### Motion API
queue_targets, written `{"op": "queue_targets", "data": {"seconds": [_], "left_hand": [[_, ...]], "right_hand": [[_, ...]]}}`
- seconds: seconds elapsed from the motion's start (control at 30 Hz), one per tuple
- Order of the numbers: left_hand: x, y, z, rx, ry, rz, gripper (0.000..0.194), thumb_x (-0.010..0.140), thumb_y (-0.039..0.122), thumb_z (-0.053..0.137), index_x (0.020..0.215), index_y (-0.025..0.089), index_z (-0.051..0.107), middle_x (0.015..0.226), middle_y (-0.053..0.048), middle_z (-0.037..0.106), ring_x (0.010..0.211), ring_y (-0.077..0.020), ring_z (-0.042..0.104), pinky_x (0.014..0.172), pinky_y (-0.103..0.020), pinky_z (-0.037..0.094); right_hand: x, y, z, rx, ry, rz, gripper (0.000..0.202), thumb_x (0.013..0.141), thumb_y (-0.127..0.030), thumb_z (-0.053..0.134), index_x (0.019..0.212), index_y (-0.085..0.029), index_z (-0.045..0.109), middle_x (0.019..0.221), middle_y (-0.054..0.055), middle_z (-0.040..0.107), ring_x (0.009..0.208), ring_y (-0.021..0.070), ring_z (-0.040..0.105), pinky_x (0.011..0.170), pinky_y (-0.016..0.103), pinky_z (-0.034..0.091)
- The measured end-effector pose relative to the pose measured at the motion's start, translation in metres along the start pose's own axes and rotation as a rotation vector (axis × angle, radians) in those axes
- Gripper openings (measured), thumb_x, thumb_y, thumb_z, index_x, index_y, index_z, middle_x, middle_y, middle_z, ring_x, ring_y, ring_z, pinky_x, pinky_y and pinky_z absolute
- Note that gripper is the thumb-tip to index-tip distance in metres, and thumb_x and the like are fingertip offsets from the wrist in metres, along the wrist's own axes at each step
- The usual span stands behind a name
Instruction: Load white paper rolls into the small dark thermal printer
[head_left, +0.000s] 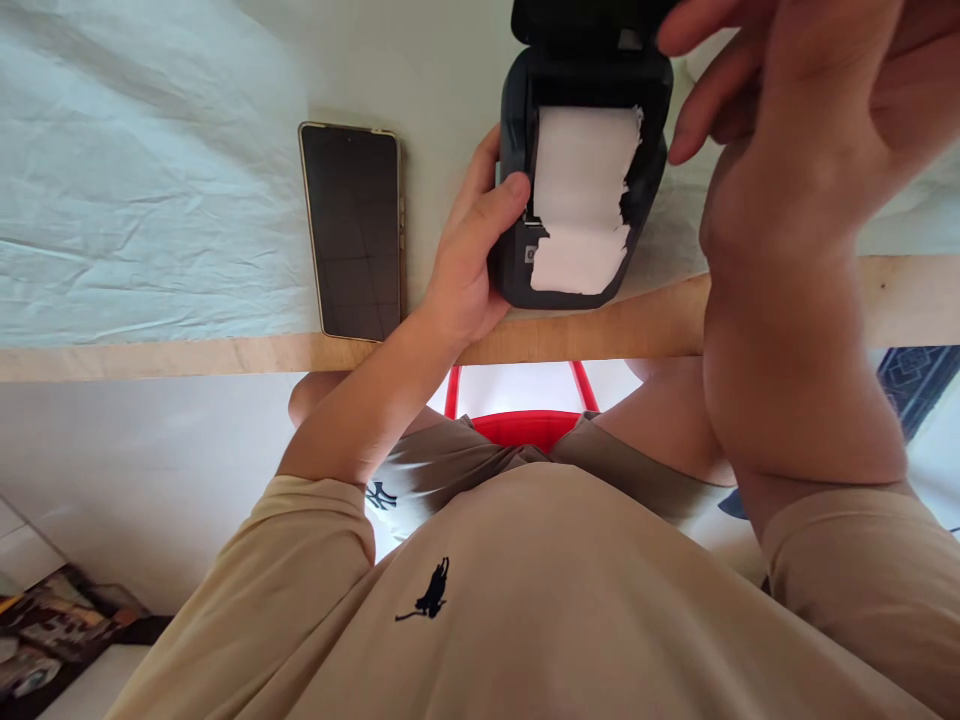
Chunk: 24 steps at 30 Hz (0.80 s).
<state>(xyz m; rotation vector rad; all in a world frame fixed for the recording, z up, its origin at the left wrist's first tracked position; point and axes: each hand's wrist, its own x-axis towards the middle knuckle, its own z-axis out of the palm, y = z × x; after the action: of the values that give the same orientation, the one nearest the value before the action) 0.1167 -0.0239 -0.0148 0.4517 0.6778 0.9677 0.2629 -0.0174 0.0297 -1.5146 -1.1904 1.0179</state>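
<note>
A small black printer-like device (512,260) has its lid (577,22) raised at the top of the view. Inside lies a roll of white paper (585,165) with torn, ragged edges, its loose end hanging over the front. My left hand (476,240) grips the device by its left side, thumb on the rim. To the right of the device is my right hand (780,90), its fingers apart and bent, one fingertip close to the raised lid; nothing shows between them.
A dark-screened phone (354,230) lies left of the device on the pale, wrinkled cloth (150,180). The wooden table edge (187,357) runs across the view, with my legs and a red stool (525,428) below it.
</note>
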Motion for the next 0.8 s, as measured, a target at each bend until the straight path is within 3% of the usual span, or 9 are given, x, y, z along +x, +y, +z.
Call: {"op": "queue_targets", "data": {"seconds": [0.1,0.2,0.3,0.47,0.67,0.8], "left_hand": [[-0.002,0.001,0.001,0.02,-0.021,-0.02,0.012,0.08,0.025,0.048,0.088,0.03,0.056,0.102,0.005,0.067,0.123,-0.0199,0.049,0.1,-0.034,0.046],[-0.003,0.001,0.002,0.1,-0.017,0.027,0.018,0.084,0.02,0.042,0.093,0.025,0.056,0.109,0.005,0.064,0.123,-0.0193,0.05,0.1,-0.034,0.047],[-0.002,-0.002,0.0,0.155,-0.032,0.045,0.019,0.085,0.022,0.041,0.096,0.024,0.056,0.109,0.006,0.063,0.124,-0.0186,0.05,0.1,-0.032,0.047],[0.003,-0.007,-0.009,0.262,-0.039,0.071,0.022,0.082,0.025,0.045,0.099,0.03,0.056,0.114,0.008,0.058,0.125,-0.0176,0.047,0.104,-0.03,0.043],[0.001,-0.008,-0.005,0.266,-0.045,0.092,0.022,0.075,0.036,0.052,0.096,0.034,0.058,0.12,0.005,0.055,0.128,-0.0239,0.041,0.107,-0.033,0.039],[-0.005,-0.008,0.011,0.228,0.094,0.097,0.016,0.076,0.033,0.049,0.09,0.032,0.057,0.116,0.004,0.057,0.127,-0.0218,0.042,0.107,-0.031,0.039]], "right_hand": [[-0.001,-0.005,-0.004,-0.691,-0.148,-0.287,0.036,0.082,-0.043,0.033,0.09,-0.017,0.056,0.086,-0.003,0.057,0.071,-0.0007,0.051,0.068,0.019,0.042],[-0.002,-0.008,-0.009,-1.013,-0.306,-0.272,0.032,0.078,-0.043,0.04,0.1,-0.026,0.056,0.078,-0.003,0.052,0.082,0.0045,0.052,0.081,0.026,0.043],[-0.003,-0.01,-0.009,-1.119,-0.344,-0.184,0.035,0.075,-0.04,0.042,0.109,-0.033,0.05,0.079,-0.003,0.051,0.088,0.0095,0.052,0.081,0.03,0.043],[-0.004,-0.015,-0.007,-1.208,-0.403,-0.11,0.038,0.073,-0.042,0.043,0.111,-0.034,0.047,0.096,-0.003,0.053,0.094,0.016,0.053,0.078,0.034,0.043],[-0.003,-0.015,-0.01,-1.275,-0.431,-0.097,0.028,0.074,-0.039,0.042,0.099,-0.031,0.052,0.08,0.0,0.049,0.086,0.0113,0.051,0.073,0.029,0.042],[-0.001,-0.011,-0.012,-1.199,-0.418,-0.133,0.035,0.074,-0.043,0.041,0.108,-0.037,0.047,0.089,-0.007,0.055,0.082,0.0079,0.052,0.081,0.034,0.043]]}}
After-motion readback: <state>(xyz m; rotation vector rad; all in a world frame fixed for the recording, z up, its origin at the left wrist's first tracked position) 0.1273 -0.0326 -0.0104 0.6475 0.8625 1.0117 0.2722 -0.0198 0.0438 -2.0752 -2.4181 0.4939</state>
